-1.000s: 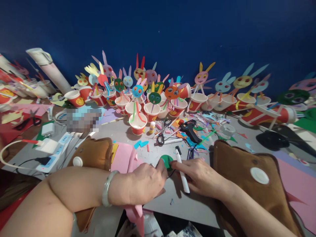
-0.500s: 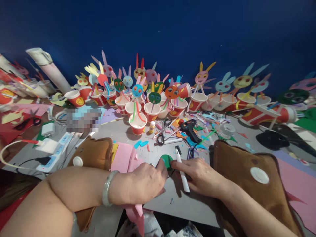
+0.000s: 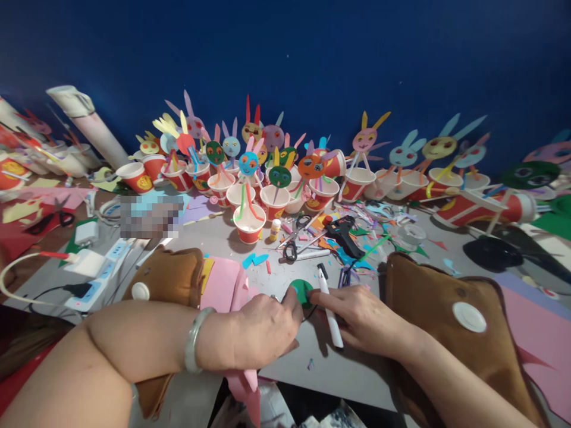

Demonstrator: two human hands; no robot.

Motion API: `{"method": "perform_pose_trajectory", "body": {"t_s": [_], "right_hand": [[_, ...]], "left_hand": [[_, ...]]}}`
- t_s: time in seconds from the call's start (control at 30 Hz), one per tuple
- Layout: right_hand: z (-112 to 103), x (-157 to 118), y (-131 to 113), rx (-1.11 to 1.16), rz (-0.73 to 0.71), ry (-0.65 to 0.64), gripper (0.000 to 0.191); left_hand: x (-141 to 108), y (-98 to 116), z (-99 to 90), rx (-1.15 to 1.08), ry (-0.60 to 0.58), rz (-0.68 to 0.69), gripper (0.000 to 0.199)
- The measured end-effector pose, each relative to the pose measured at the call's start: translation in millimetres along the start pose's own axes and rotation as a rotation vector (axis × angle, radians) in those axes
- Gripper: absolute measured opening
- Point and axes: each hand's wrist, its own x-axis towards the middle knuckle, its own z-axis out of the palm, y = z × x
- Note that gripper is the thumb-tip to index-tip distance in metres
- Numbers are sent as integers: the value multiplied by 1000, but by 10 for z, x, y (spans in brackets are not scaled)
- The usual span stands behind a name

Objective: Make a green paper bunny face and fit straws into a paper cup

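Pinched the green disc just below the centre of the frame — by its left edge with the left hand, fingers bunched, and by its right edge with the right hand. Held a white marker aslant in the right hand too, dark end up. Could not tell anything of the contact hidden behind the left hand. Seemed to be at a close fingertip step, perhaps pressing a small part onto the disc — called next for a steady hold
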Motion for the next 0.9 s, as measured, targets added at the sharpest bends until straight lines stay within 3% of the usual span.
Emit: {"method": "perform_pose_trajectory", "body": {"t_s": [0.37, 0.9], "right_hand": [[20, -15, 3, 5, 1, -3, 23], [2, -12, -17, 12, -1, 16, 23]], "left_hand": [[-5, -8, 6, 15, 56, -2, 56], [13, 5, 21, 8, 17, -6, 58]]}}
